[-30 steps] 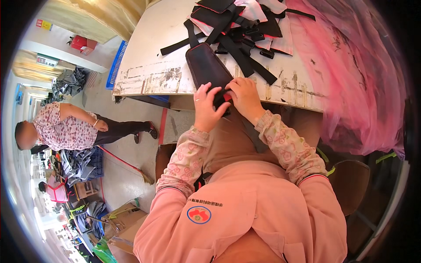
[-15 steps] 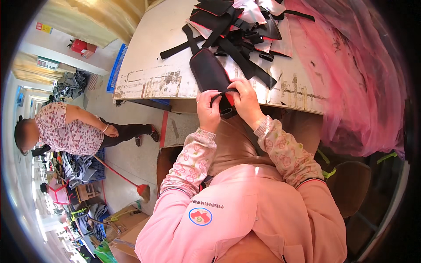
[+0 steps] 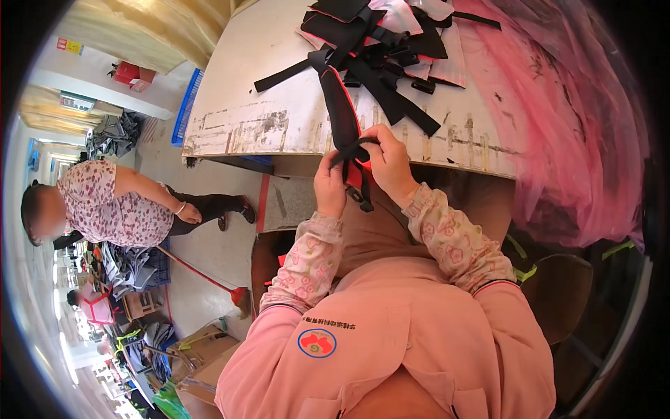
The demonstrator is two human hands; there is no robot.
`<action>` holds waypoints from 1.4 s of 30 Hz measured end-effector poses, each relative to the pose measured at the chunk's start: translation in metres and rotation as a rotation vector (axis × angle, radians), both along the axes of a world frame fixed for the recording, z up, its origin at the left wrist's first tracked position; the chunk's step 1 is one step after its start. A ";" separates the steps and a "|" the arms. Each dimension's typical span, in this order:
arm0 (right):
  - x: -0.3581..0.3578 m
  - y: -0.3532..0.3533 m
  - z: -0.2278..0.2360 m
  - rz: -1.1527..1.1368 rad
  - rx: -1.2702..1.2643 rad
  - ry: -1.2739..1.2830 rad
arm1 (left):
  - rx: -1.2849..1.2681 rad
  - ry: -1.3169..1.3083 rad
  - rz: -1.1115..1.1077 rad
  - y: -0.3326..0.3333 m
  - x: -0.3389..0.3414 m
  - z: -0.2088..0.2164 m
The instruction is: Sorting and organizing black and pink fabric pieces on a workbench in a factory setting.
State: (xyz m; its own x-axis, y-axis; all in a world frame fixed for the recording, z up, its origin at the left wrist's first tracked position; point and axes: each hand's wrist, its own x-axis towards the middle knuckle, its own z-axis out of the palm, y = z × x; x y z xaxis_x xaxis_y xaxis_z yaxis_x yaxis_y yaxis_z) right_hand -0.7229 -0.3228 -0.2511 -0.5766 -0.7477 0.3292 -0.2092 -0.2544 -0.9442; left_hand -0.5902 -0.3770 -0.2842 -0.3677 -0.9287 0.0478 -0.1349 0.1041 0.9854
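Observation:
Between my two hands, at the near edge of the table, is a black padded strap (image 3: 340, 115) with red edging. My left hand (image 3: 329, 187) pinches a loop of its black webbing (image 3: 356, 148) from the left. From the right, my right hand (image 3: 391, 166) grips the same webbing between thumb and fingers. A black plastic buckle (image 3: 359, 198) hangs below the hands, past the table edge. The pad's far end lies on the table, turned partly on its side, against a heap of similar black straps (image 3: 401, 105).
The worn white table (image 3: 237, 84) carries the heap. Pink translucent plastic sheeting (image 3: 565, 160) drapes over its right side. At left, a person (image 3: 122, 202) stands with a red broom (image 3: 239, 297). Cardboard boxes (image 3: 209, 349) lie lower left; a brown stool (image 3: 558, 297) stands lower right.
The pad has turned from lying flat onto its side, so more red edging shows. The buckle now hangs lower. At left, the broom has swung slightly to the right.

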 end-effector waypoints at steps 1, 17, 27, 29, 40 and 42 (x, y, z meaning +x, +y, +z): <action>-0.001 0.000 -0.002 -0.009 -0.011 0.025 | 0.155 0.163 -0.009 0.002 -0.004 0.002; -0.008 0.025 0.040 -0.084 -0.186 0.232 | 0.774 0.820 -0.492 0.006 0.006 0.037; -0.005 0.029 0.045 0.006 -0.174 -0.073 | 0.832 1.067 -0.628 0.003 0.013 0.029; -0.003 0.025 0.042 -0.035 -0.195 -0.123 | 0.915 1.021 -0.703 0.005 0.016 0.043; -0.028 0.043 0.014 -0.075 -0.306 -0.262 | 0.601 0.847 -0.567 0.050 -0.012 0.067; -0.029 0.041 0.010 -0.086 -0.309 -0.274 | 0.566 0.832 -0.548 0.056 -0.010 0.060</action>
